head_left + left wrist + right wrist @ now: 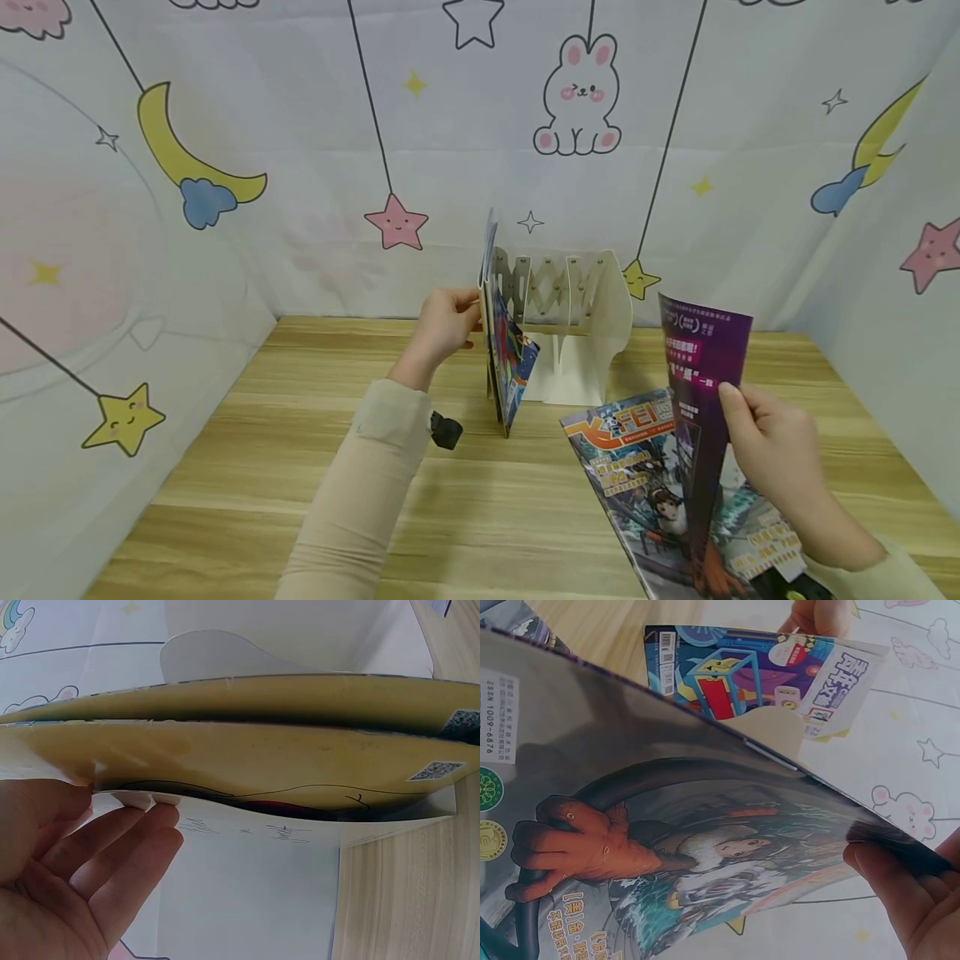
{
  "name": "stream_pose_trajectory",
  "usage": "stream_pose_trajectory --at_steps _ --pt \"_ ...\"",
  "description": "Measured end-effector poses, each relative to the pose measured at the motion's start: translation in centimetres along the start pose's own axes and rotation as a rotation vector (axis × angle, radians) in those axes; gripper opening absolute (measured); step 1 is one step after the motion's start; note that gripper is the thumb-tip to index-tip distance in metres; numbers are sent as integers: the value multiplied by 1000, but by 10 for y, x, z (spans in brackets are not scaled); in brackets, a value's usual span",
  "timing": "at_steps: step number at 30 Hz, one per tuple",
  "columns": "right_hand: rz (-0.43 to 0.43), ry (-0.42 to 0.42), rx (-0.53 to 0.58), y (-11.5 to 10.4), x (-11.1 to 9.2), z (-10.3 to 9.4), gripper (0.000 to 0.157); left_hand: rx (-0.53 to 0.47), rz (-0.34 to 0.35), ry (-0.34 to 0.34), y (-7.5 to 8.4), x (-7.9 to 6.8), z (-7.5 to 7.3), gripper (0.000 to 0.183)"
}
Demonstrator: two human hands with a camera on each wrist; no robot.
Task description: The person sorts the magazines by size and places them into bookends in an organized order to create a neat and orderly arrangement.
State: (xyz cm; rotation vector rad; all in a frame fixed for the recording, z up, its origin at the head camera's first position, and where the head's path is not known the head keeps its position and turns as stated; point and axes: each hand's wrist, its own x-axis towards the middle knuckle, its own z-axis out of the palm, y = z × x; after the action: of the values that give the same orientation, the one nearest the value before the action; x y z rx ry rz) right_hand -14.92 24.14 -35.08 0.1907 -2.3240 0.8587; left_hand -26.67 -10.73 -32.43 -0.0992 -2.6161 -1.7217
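Note:
At the left end of the white expanding book rack point(617, 308), my left hand point(447, 323) pinches the edge of the end plate point(247, 862), thumb on one side and fingers on the outer face. Thin magazines point(512, 358) stand upright just inside that plate, their yellowish back covers point(225, 761) bowed. My right hand point(776, 442) pinches a bent magazine point(701, 392) by its edge, its dark purple side showing. The right wrist view shows its other side, artwork with an orange glove point(577, 840). Under it is a colourful FEI magazine cover point(630, 475), partly hidden.
The rack stands near the back edge of the wooden table point(480, 517). A white cloth backdrop point(465, 150) with cartoon stars, moons and a rabbit surrounds it. A small black object point(446, 430) is at the left wrist.

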Motion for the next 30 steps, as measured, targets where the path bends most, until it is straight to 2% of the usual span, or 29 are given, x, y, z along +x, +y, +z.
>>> stream_pose_trajectory --at_steps 6,13,22,30 --pt "-17 39 9 -6 0 -3 31 -3 -7 3 0 2 0 35" --pt "-30 59 34 -12 -1 -7 22 -7 -8 -1 0 2 0 35" --pt "-89 87 48 -17 -2 -10 19 -5 0 3 -1 1 0 35" --pt "-81 113 59 -22 -2 -12 19 -3 1 -1 -2 1 -1 36"
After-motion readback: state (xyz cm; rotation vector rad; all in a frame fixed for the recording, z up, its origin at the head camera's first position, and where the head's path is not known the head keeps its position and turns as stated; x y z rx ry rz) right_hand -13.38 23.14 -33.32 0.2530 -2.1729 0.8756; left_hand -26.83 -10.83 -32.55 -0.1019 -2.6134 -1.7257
